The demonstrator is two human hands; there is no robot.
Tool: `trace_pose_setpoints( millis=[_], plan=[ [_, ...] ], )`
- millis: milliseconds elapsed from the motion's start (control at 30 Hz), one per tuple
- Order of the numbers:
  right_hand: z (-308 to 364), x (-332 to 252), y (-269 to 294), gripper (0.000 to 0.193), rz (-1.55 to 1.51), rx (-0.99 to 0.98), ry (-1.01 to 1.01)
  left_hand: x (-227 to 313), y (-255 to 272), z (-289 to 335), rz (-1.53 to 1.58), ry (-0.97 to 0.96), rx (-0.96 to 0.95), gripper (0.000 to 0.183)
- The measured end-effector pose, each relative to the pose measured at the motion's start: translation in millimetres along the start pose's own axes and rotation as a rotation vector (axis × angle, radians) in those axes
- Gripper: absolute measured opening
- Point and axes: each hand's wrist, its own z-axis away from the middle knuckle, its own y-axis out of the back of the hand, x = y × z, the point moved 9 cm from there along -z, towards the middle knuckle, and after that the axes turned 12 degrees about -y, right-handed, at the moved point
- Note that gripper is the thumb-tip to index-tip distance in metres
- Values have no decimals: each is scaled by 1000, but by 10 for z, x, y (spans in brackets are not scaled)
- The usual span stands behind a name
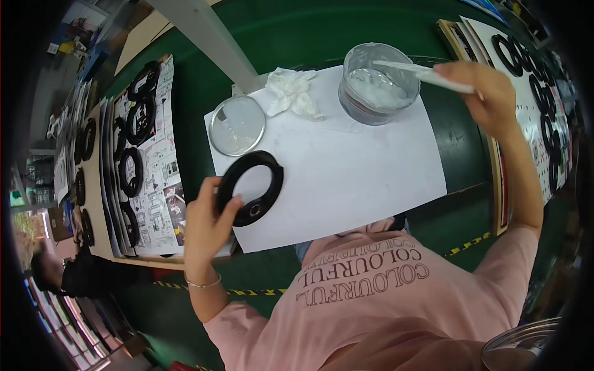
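Observation:
My left hand [210, 216] is closed round the left side of a thick black ring [276, 185] with a small round hole in its lower part. The ring is tilted over the left part of a white paper sheet [359, 179]. In my right hand [489, 93] is a white long-handled tool [427, 74]. Its thin end reaches into a clear tub [349, 102] of whitish, glossy paste [380, 86]. Whether the tip touches the paste I cannot tell. A round clear lid [237, 127] lies just beyond the ring.
Crumpled white tissue [291, 93] lies between lid and tub, near a grey post [210, 43]. Boards with more black rings stand left [154, 154] and right [526, 80] on the green table [297, 31]. Another person [80, 272] is at the far left.

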Motion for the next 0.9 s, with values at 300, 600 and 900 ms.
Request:
trace_pose_setpoints(
  millis=[300,600,900],
  plan=[
    [618,-505,-102,19,204,118,223,433,-85,23,-262,-72,-49,27],
    [675,-417,-296,15,325,49,328,595,-193,36,-294,-22,-129,22],
    [841,-748,-535,25,522,-295,697,646,-293,-7,-278,-50,-199,22]
  ],
)
